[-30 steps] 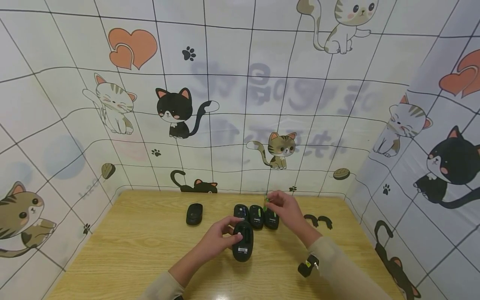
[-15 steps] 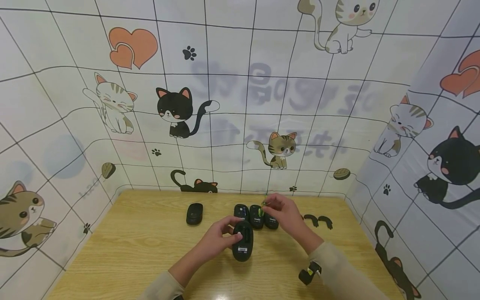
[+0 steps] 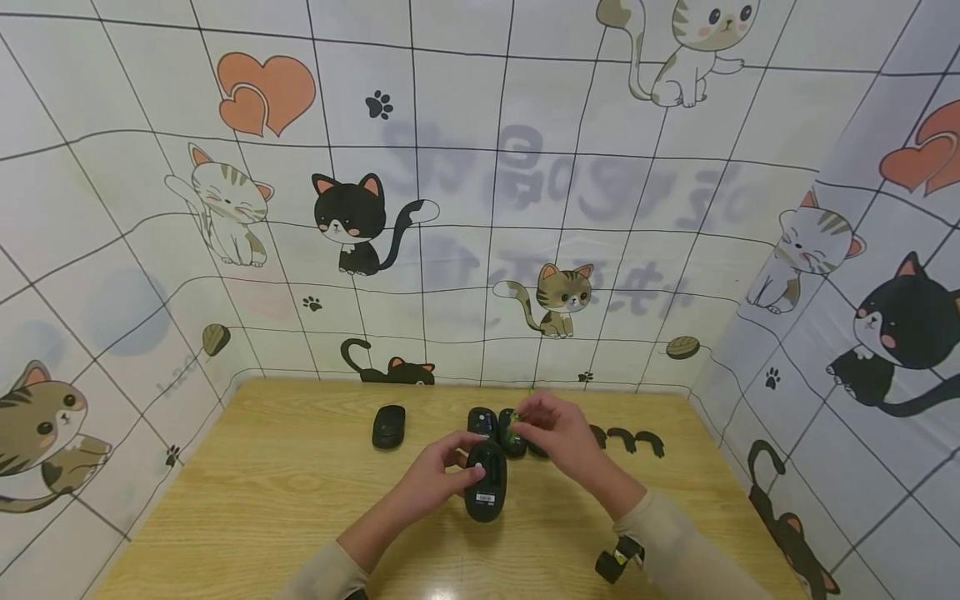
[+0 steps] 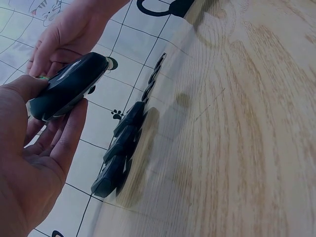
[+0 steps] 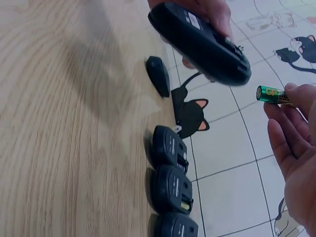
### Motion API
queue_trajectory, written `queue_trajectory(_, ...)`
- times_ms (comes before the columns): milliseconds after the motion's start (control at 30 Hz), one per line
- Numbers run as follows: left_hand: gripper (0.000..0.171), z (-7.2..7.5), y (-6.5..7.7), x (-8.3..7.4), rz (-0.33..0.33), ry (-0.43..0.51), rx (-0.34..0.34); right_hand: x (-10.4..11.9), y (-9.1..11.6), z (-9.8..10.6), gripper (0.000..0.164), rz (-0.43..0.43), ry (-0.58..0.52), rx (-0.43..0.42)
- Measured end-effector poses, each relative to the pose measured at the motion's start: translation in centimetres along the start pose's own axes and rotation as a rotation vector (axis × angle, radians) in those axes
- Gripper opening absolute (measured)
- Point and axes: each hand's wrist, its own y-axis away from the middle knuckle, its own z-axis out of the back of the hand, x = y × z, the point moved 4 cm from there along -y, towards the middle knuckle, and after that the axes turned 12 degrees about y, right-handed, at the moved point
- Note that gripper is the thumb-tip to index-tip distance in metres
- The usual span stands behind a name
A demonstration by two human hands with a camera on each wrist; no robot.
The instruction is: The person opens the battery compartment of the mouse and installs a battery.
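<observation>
My left hand (image 3: 442, 473) grips a black computer mouse (image 3: 486, 496) by its sides, raised over the table with its underside up. A long open slot and a white label show on that underside. Between thumb and fingers, my right hand (image 3: 564, 435) pinches a green battery (image 5: 270, 94). In the right wrist view the battery is apart from the mouse, a short way off its end. Behind the held mouse, three black mice lie side by side, underside up; the middle mouse (image 5: 172, 189) has a yellow-green battery in its slot. My right hand partly hides the rightmost mouse (image 3: 538, 450).
Another black mouse (image 3: 388, 427) lies at the back left of the wooden table (image 3: 300, 500). Several small curved black pieces (image 3: 649, 443) lie in a row right of my right hand. A cat-patterned sheet (image 3: 465, 250) closes off the back and sides.
My right hand has moved left and slightly down with the battery, nearer the held mouse, uncovering another curved piece at right. My left hand and its mouse have stayed in place.
</observation>
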Motion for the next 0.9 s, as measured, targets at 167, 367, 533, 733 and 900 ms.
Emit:
queue_trajectory(167, 0.042, 0.0, 0.0, 0.0, -0.010, -0.002, 0.000, 0.6, 0.3, -0.4, 0.016, -0.012, 0.003, 0.025)
queue_trajectory(367, 0.041, 0.0, 0.1, 0.0, -0.008, -0.004, -0.006, 1.3, 0.7, -1.0, 0.015, -0.015, -0.018, 0.048)
queue_trajectory(533, 0.040, -0.1, 0.1, -0.1, -0.004, -0.010, -0.010, 1.6, 0.9, -1.6, 0.014, -0.005, -0.051, 0.067)
queue_trajectory(733, 0.039, -0.2, 0.0, -0.2, -0.015, -0.017, -0.014, 1.9, 1.2, -2.0, 0.012, 0.042, -0.049, 0.098)
queue_trajectory(900, 0.039, -0.2, 0.0, -0.2, -0.021, -0.029, -0.016, 1.8, 1.4, -2.3, 0.009, 0.049, 0.018, 0.116)
